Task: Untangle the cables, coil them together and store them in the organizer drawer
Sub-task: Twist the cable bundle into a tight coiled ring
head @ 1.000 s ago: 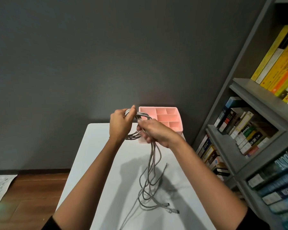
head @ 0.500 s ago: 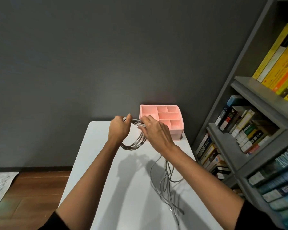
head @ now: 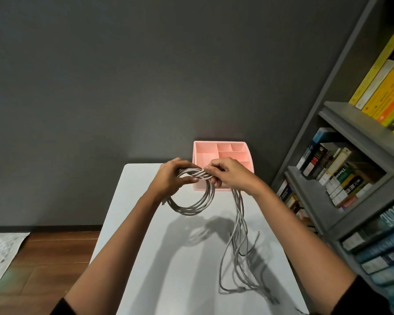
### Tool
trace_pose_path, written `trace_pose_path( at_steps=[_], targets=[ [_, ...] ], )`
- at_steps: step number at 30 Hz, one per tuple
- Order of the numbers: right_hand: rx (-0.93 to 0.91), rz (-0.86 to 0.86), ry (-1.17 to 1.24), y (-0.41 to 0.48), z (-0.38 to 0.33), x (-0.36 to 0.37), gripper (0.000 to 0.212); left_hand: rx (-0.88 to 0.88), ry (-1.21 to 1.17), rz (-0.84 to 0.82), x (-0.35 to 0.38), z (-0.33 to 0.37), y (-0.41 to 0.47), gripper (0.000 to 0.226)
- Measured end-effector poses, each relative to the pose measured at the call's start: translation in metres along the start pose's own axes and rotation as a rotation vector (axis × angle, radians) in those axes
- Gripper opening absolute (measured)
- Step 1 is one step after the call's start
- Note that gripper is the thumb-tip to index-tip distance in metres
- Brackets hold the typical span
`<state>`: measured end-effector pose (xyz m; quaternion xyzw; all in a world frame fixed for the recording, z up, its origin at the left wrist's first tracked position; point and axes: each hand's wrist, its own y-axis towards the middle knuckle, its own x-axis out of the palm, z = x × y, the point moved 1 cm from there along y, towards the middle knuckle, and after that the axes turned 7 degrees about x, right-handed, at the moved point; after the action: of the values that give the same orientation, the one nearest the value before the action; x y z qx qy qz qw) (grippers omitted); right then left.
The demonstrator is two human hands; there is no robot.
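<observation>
white table point(head: 146, 258) under a dark wall — left hand point(head: 168, 178) and right hand point(head: 232, 176) both grip the grey cables point(head: 191, 209) at the coil's top, in front of the pink organizer point(head: 221, 147). they look light, limp and springy — best pinched where the loops cross.

Both hands point(head: 168, 178) on coiled grey cables point(head: 192, 206)

Your only view comes from the camera on your head, looking forward and down along the desk point(head: 180, 280) from its near edge toward the far edge and the dark wall point(head: 123, 76) behind. It sits close: your left hand point(head: 168, 180) and right hand point(head: 234, 176) meet mid-frame. The wide lens also catches the bookshelf point(head: 350, 126) past the right edge and the floor point(head: 43, 258) past the left
</observation>
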<state>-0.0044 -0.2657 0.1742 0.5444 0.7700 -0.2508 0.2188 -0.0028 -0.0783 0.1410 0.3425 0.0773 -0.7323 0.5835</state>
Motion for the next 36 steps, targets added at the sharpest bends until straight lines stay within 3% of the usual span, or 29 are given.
trace_pose_path(
  at_steps=[3, 6, 11, 17, 19, 23, 26, 29, 32, 36],
  targets=[
    [-0.016, -0.046, 0.084, -0.003, -0.001, -0.002, 0.018, 0.007, 0.045, 0.085, 0.001, 0.003, 0.001, 0.023],
    [-0.003, -0.052, 0.023, -0.003, 0.002, 0.001, 0.011, -0.007, 0.07, 0.058, 0.0, 0.006, 0.003, 0.022],
    [-0.053, 0.187, -0.272, 0.0, 0.002, 0.014, 0.009, -0.026, 0.081, 0.078, 0.002, 0.005, 0.002, 0.022],
    [0.008, 0.156, -0.067, -0.006, 0.013, 0.021, 0.006, -0.038, -0.127, -0.031, -0.006, 0.0, -0.002, 0.016],
    [-0.035, 0.268, -0.079, -0.009, 0.015, 0.029, 0.005, -0.045, -0.151, 0.015, -0.002, 0.0, -0.003, 0.01],
    [-0.215, 0.53, -0.278, -0.016, 0.014, 0.059, 0.004, -0.169, -0.082, 0.249, 0.011, -0.002, -0.002, 0.024],
    [-0.253, 0.597, -0.134, -0.019, 0.012, 0.071, 0.003, -0.315, 0.004, 0.292, 0.013, 0.0, -0.001, 0.046],
    [-0.248, 0.608, -0.064, -0.02, 0.013, 0.073, 0.009, -0.401, -0.04, 0.215, 0.008, 0.003, -0.001, 0.058],
    [-0.249, 0.597, -0.053, -0.021, 0.016, 0.074, 0.011, -0.427, -0.144, 0.181, 0.006, 0.0, -0.001, 0.054],
    [-0.166, 0.543, 0.114, -0.019, 0.016, 0.082, 0.019, -0.441, -0.319, 0.275, 0.009, 0.002, 0.0, 0.051]
  ],
)
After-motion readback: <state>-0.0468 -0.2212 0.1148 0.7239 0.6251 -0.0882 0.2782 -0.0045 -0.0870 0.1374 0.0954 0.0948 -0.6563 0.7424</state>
